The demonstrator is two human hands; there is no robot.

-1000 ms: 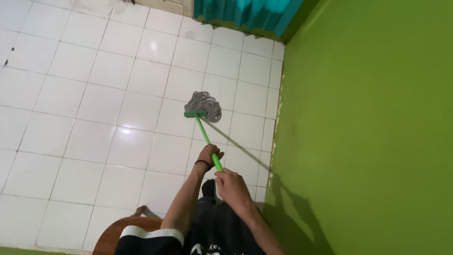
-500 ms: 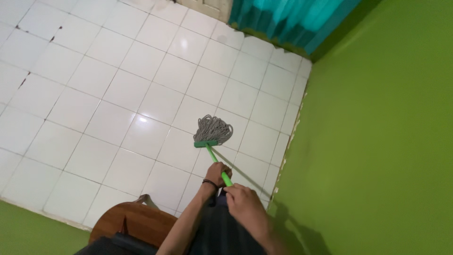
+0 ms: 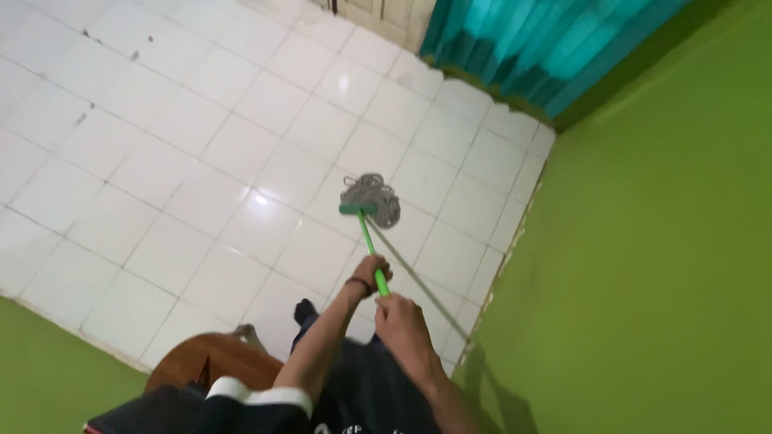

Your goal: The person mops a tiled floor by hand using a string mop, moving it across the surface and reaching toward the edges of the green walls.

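I hold a mop with a bright green handle (image 3: pixel 369 245) in both hands. My left hand (image 3: pixel 371 271) grips the handle lower down, with a dark band on its wrist. My right hand (image 3: pixel 400 325) grips the top end, closer to my body. The grey string mop head (image 3: pixel 371 197) lies on the white tiled floor (image 3: pixel 201 161) in front of me, under a green clamp. The handle casts a thin shadow towards the right wall.
A green wall (image 3: pixel 643 265) runs along the right, close to the mop. A teal curtain (image 3: pixel 531 48) hangs at the far end. A round brown wooden seat (image 3: pixel 205 366) stands at my lower left, by another green wall (image 3: pixel 48 370).
The view has swung, showing more floor and curtain. The mop head sits a little farther out on the tiles, both hands still on the handle.
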